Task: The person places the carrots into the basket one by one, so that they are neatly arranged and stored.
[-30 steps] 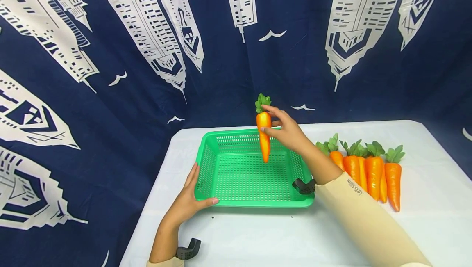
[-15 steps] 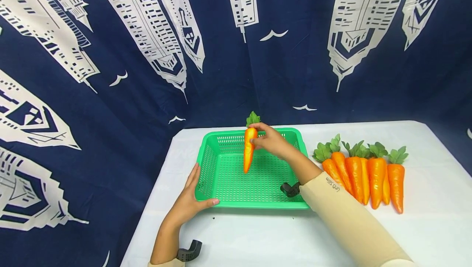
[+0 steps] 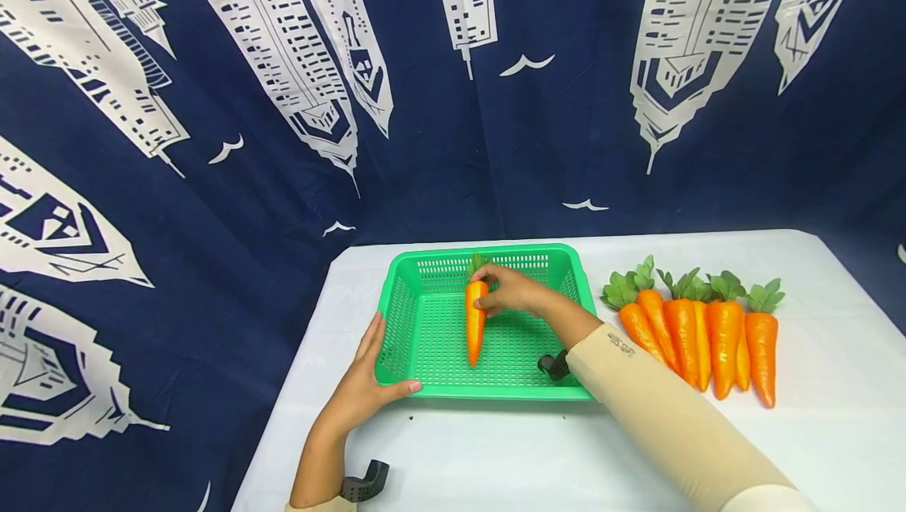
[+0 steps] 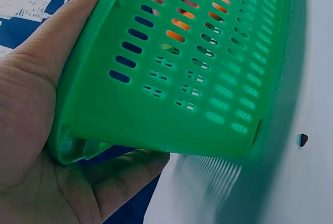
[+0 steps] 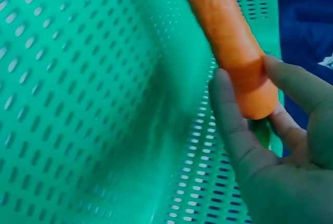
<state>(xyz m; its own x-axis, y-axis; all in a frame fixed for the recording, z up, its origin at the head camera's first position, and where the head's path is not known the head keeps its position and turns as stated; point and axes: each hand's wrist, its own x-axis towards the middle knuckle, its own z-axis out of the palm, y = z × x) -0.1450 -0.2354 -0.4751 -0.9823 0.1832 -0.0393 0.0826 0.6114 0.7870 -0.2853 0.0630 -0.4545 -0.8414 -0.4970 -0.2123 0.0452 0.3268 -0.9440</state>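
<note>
An orange carrot (image 3: 476, 323) with a green leafy top hangs tip-down inside the green perforated plastic basket (image 3: 495, 392). My right hand (image 3: 513, 289) pinches it near its thick upper end. In the right wrist view, thumb and fingers press the carrot (image 5: 229, 31) from opposite sides; its leaves are mostly hidden behind the hand. Whether its tip touches the basket floor, I cannot tell. At the basket's near left corner rests my left hand (image 3: 364, 382), thumb along the front rim and straight fingers against the outer left wall. The left wrist view shows this hand (image 4: 31, 109) spread around the corner.
Several more carrots (image 3: 723, 347) with leafy tops lie side by side on the white table (image 3: 481, 457), right of the basket. Behind the table hangs a dark blue cloth (image 3: 439, 166) printed with white buildings. Both wrists wear black camera mounts.
My right hand has carried the carrot left and then down into the basket, from above its back rim. The left hand has stayed at the basket's corner.
</note>
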